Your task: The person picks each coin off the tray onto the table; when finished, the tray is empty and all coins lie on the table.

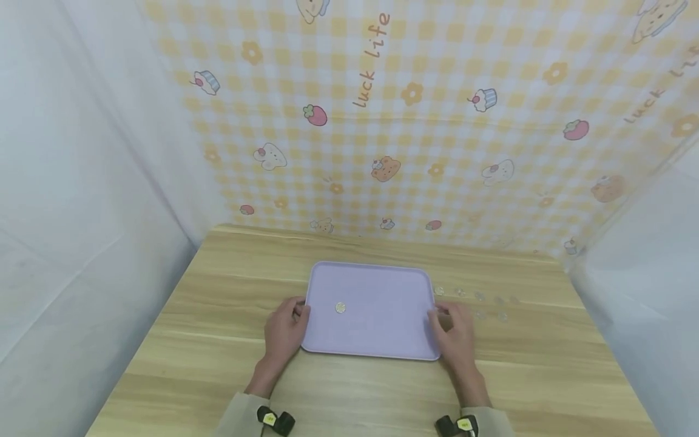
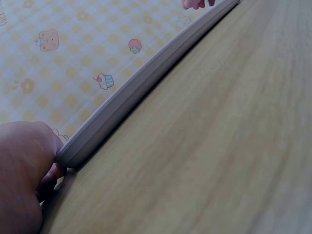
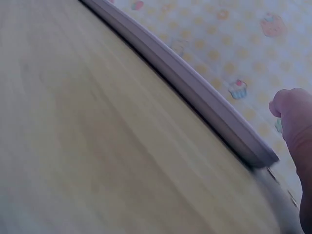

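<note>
A shallow lilac tray (image 1: 382, 309) lies on the wooden table, its side wall (image 2: 117, 105) running diagonally through the left wrist view. On its left part sits one small, round, coin-like disc (image 1: 340, 308). My left hand (image 1: 285, 328) grips the tray's left edge, thumb by the rim and fingers partly hidden beside or under it. At the opposite short edge, my right hand (image 1: 455, 334) holds the tray with the thumb (image 3: 292, 114) over the rim; its other fingers are mostly hidden in the right wrist view.
Several small clear or pale discs (image 1: 480, 296) lie on the table to the right of the tray, close to my right hand. A yellow checked cloth (image 1: 355, 152) hangs behind the wooden table (image 1: 218, 364). White sheets (image 1: 82, 182) flank both sides.
</note>
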The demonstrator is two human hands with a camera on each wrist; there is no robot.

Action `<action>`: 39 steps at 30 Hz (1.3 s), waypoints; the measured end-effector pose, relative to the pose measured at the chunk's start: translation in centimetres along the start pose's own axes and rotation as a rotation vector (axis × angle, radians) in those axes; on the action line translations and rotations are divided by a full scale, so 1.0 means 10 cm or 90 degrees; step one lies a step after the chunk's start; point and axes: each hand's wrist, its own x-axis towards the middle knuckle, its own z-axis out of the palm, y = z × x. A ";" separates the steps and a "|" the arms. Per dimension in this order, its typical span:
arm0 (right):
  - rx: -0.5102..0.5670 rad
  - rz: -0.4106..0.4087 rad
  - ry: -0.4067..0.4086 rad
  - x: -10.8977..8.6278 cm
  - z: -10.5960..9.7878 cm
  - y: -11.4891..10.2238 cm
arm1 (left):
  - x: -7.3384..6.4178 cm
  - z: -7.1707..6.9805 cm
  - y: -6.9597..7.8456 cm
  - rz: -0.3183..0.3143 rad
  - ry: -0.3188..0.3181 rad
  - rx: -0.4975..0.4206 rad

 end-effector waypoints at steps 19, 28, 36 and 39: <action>0.026 -0.084 -0.084 0.18 0.56 -0.59 | -0.01 0.01 0.02 0.002 0.020 0.003; 0.069 -0.099 -0.163 0.17 0.87 -0.91 | -0.01 0.01 0.03 0.009 0.022 0.004; 0.072 -0.129 -0.201 0.19 1.11 -1.14 | 0.00 0.00 0.02 0.014 0.027 0.009; 0.062 -0.128 -0.219 0.16 1.19 -1.18 | -0.01 -0.01 0.03 0.014 0.018 0.007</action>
